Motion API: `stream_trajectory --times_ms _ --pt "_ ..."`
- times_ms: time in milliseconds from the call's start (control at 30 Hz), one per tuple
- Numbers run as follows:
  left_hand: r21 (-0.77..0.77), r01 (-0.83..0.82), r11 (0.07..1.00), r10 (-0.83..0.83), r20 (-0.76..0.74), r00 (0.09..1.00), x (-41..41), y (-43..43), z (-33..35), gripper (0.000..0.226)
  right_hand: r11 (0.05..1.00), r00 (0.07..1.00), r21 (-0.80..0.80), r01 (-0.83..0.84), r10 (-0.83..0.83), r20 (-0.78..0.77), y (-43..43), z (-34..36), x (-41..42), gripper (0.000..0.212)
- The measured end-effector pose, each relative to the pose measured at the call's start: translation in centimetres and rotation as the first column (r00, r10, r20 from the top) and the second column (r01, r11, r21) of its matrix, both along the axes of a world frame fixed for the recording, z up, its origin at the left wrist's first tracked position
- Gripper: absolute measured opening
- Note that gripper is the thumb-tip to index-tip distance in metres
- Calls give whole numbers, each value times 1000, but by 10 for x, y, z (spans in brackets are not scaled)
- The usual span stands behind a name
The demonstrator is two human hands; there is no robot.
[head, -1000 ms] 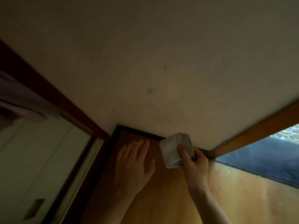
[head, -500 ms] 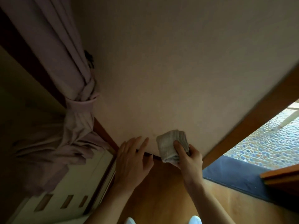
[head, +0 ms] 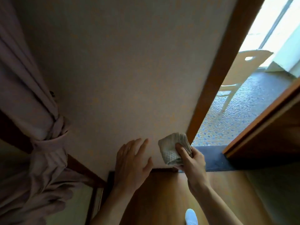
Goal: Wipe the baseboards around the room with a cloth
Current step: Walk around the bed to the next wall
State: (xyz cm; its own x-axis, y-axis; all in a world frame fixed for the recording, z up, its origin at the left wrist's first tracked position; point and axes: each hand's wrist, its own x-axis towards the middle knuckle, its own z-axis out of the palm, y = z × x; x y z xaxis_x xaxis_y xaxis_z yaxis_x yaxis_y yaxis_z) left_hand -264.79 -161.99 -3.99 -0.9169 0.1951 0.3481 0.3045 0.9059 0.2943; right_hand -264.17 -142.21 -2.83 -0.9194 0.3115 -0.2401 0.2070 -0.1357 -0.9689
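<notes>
My right hand [head: 192,163] grips a folded pale cloth [head: 173,149] low against the beige wall [head: 129,70], just left of the wooden door frame [head: 215,75]. The dark baseboard [head: 164,170] runs along the foot of the wall below the cloth, partly hidden by both hands. My left hand [head: 132,163] is held flat with spread fingers over the wall's lower part, left of the cloth.
A tied pinkish curtain [head: 40,127] hangs at the left beside a dark wooden post. An open doorway on the right shows a pebble-patterned floor [head: 235,114] and a pale chair [head: 243,69]. A wooden door [head: 267,127] stands at the right. My white slipper [head: 191,216] is on the wood floor.
The view has tilted upward and rightward, bringing the curtain, doorway and chair into sight. Both hands sit higher relative to the baseboard; the right hand keeps its grip on the cloth.
</notes>
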Motion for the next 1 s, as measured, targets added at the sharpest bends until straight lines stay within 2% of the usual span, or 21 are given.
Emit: stream_trajectory --times_ms 200,300,433,600,767,900,1000 --pt "22 301 953 -301 41 953 -5 51 -4 57 943 944 -38 330 -328 47 50 0 69 26" --pt "53 429 902 -430 34 902 3 92 -1 58 852 853 -47 521 -518 60 80 5 109 18" --pt "52 583 811 -584 6 811 19 148 -4 57 685 684 -14 728 -726 77 113 11 160 13" --pt "25 736 676 -737 27 676 45 214 -6 57 536 535 -9 844 -840 93 146 13 211 13" --pt "-49 815 577 -811 78 579 62 275 -3 61 413 413 -21 910 -904 111 188 7 240 12" --pt "-54 844 533 -838 106 535 70 340 -8 60 354 353 -22 935 -925 140 242 -4 254 16" --pt "-65 862 503 -855 102 508 74 399 -12 59 348 350 -35 937 -926 144 295 -10 258 15"
